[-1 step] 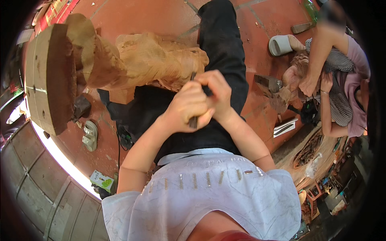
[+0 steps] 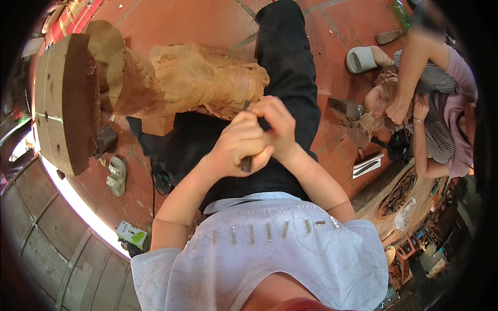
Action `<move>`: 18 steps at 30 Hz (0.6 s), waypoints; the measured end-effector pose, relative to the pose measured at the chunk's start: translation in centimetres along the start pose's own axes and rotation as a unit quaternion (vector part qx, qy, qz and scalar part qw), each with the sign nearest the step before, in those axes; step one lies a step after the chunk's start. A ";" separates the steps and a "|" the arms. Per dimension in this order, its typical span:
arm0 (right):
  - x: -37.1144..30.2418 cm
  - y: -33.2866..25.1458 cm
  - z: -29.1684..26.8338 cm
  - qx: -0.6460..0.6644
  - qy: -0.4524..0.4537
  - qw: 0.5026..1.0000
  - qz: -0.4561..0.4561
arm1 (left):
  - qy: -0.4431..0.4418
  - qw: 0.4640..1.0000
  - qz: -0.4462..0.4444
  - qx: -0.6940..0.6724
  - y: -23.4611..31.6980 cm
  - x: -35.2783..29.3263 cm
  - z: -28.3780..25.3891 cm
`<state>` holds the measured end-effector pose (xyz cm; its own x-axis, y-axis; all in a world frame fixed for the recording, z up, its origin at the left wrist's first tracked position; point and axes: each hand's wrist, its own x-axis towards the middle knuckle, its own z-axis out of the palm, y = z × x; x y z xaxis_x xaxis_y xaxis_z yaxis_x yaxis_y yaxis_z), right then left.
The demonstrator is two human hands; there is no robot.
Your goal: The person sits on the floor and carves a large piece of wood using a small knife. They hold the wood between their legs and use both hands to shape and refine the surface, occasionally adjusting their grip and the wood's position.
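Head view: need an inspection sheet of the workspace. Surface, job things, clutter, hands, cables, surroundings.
Surface: red tiled floor, small debris on it.
Job's things: large carved wood piece lying on its side; dark slim tool, mostly hidden by the hands.
Clutter: pale sandal, white-and-green box.
Hands: left hand and right hand both closed around the tool.
Cables: thin dark cord near the sandal.
Surroundings: co-worker at right, beside another carving.

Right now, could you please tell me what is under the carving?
Black trousers show along the near edge of the carving, red floor beyond its far edge. It hides whatever is directly beneath, so what it rests on cannot be seen.
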<state>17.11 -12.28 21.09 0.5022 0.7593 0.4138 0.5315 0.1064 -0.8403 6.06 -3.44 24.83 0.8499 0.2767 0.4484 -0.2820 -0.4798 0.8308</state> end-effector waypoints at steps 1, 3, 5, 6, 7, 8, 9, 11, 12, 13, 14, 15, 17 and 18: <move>-0.1 -0.1 0.2 -0.024 0.001 1.000 -0.010 | 0.003 1.000 -0.001 -0.002 0.0 -0.1 0.1; 0.4 0.0 -0.2 -0.008 -0.018 1.000 0.005 | 0.014 1.000 0.001 0.003 0.2 0.5 -0.1; 1.6 -0.3 -0.9 0.005 -0.011 1.000 0.016 | 0.026 1.000 0.009 0.012 0.1 1.8 0.2; 2.2 -0.4 -1.0 0.000 0.010 1.000 0.010 | 0.039 0.999 0.022 0.024 -0.3 2.1 0.4; 1.7 -0.4 -0.6 -0.005 0.011 1.000 0.028 | 0.030 0.999 0.010 0.021 -0.1 1.5 0.3; 1.0 -0.3 -0.3 -0.009 0.011 1.000 0.021 | 0.019 1.000 0.002 0.017 -0.3 1.1 0.1; 0.2 -0.2 0.2 -0.011 0.011 1.000 0.012 | 0.021 1.000 -0.007 0.008 0.0 0.5 0.1; 0.1 -0.1 0.3 -0.024 -0.001 1.000 -0.009 | 0.014 1.000 -0.019 -0.001 0.4 0.1 -0.4; 0.5 -0.1 0.1 -0.011 -0.008 1.000 0.003 | 0.017 1.000 -0.018 0.005 0.5 0.5 -0.4; 1.0 -0.1 -0.4 0.002 -0.015 1.000 0.015 | 0.020 1.000 -0.017 0.010 0.4 1.1 -0.4; 1.4 -0.4 -0.7 0.015 -0.023 0.999 0.029 | 0.023 0.999 -0.018 0.014 0.6 1.7 -0.2; 2.0 -0.4 -0.7 0.007 0.009 0.999 0.032 | 0.029 0.999 0.002 0.013 -0.1 2.1 0.0; 1.8 -0.3 -0.3 0.001 0.011 0.999 0.038 | 0.035 0.999 0.002 0.004 -0.4 2.0 -0.3; 1.7 -0.2 -0.1 -0.008 0.011 1.000 0.023 | 0.034 0.999 0.008 -0.005 -0.6 1.7 -0.6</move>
<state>17.92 -11.11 22.01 0.5414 0.7488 0.3823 0.5179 0.0612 -0.8532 7.43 -2.13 25.29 0.8131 0.3252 0.4828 -0.3000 -0.4768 0.8263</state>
